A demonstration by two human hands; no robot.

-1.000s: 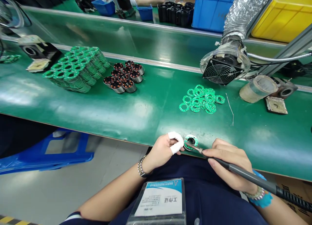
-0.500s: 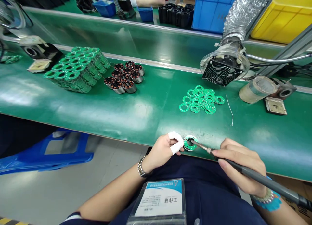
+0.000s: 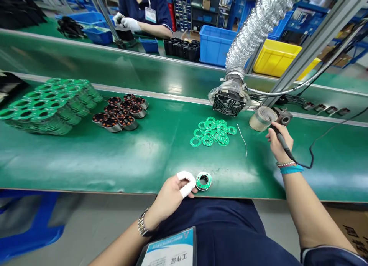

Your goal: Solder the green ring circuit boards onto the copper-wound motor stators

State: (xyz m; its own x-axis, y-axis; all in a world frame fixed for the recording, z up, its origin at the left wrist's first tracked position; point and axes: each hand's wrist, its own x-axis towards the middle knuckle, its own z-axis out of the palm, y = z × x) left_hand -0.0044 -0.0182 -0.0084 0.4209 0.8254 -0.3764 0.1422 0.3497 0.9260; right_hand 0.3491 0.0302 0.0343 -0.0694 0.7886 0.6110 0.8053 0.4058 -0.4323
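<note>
Near the front edge of the green table, a motor stator topped with a green ring board (image 3: 204, 181) lies flat. My left hand (image 3: 175, 189), with white covers on thumb and forefinger, pinches its left side. My right hand (image 3: 280, 141) is closed round a soldering iron (image 3: 283, 143) at the right. The iron's tip reaches the mouth of a round, cream-coloured container (image 3: 260, 119). Between the stator and a black fan (image 3: 229, 103) lies a loose pile of green ring boards (image 3: 214, 131). A bent piece of wire (image 3: 242, 139) lies to the pile's right.
Copper-wound stators (image 3: 120, 112) and tall stacks of green boards (image 3: 51, 104) stand at the left. A silver duct (image 3: 250, 35) rises from the fan. A metal holder (image 3: 284, 117) sits behind the container. Across the table, a person with white gloves works beside blue bins (image 3: 217, 45).
My right hand has moved the iron from the ring board to the container at the back right. My left hand stays at the stator. The view has tilted up and shifted right.
</note>
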